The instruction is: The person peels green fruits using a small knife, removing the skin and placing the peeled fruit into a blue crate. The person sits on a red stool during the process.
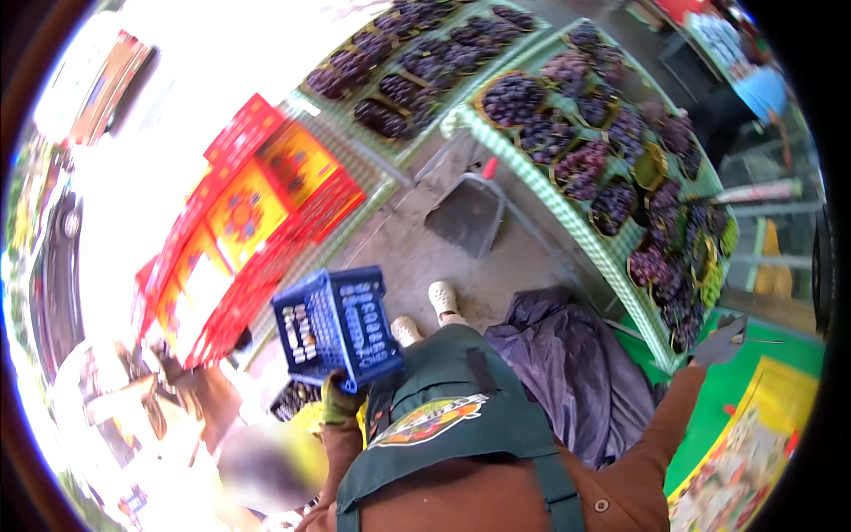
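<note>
My left hand, in a greenish-yellow glove, grips the rim of a blue plastic crate, which hangs tilted at my left side. Inside the crate only a small bit of something can be made out. My right hand, in a grey glove, is stretched out to the far right beside the corner of the grape table. A thin metal tool, perhaps scissors or snips, is held in it. Close by, dark grapes in baskets lie on a green checked tablecloth.
Red and yellow boxes are stacked on a table to the left. More grape baskets stand ahead. A dustpan lies on the floor. Purple-black plastic sheeting sits near my feet. At the lower left is a person, blurred.
</note>
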Demonstrator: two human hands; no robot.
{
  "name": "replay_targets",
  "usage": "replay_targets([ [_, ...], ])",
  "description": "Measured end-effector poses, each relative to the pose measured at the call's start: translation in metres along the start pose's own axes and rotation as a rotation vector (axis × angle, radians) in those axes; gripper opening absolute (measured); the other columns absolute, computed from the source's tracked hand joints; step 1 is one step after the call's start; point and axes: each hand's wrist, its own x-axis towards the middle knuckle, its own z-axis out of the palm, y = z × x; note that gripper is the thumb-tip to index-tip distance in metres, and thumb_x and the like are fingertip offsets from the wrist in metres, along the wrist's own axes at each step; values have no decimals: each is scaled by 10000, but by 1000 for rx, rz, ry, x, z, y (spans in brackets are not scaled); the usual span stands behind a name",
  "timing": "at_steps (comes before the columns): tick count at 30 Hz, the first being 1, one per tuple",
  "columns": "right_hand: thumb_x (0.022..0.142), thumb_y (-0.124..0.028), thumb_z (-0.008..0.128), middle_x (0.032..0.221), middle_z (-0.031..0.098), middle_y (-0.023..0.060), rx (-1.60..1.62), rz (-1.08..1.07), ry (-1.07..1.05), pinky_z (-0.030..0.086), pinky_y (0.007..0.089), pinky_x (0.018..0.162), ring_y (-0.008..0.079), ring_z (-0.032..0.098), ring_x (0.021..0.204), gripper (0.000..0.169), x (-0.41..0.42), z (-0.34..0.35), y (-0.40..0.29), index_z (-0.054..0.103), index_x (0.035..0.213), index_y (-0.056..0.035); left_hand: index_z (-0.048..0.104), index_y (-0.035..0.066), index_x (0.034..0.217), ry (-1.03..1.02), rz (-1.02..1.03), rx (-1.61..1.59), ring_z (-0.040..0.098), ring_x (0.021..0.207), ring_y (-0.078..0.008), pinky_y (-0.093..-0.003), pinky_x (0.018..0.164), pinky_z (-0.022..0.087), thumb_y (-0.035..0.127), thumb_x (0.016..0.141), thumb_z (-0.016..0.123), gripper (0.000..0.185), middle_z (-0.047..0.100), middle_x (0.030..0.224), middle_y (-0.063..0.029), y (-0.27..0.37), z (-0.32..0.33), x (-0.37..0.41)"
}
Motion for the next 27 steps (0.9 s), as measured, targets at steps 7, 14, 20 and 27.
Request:
replay_targets([
  [7,979,-106,641,935,702,52,100,-250,-1179,518,236,619,90,617,700,237,-250,144,40,690,1190,-12,648,-9,1047,272,975,1430,698,885,-288,-372,855,549,204,801,719,333,716,956,-141,-50,23,-42],
  [14,964,-276,692,912,670,27,11,438,-1961,472,222,502,82,578,566,346,-428,150,-37,648,1242,-76,650,0,1076,131,521,164,698,900,-246,-364,844,562,132,799,735,319,709,949,-152,-92,43,-19],
  [20,897,-441,747,738,588,33,-184,915,-1958,456,224,462,107,551,525,394,-490,113,-22,587,1006,-98,589,-20,1255,243,374,-261,699,890,-335,-453,824,584,28,882,558,378,692,1079,-167,-113,66,8],
  [27,880,-339,781,733,606,22,-392,1015,-1779,450,235,438,128,555,530,287,-511,74,11,618,933,-107,604,32,1256,433,496,231,682,920,-260,-402,809,565,25,847,637,410,694,1074,-123,-143,47,38],
])
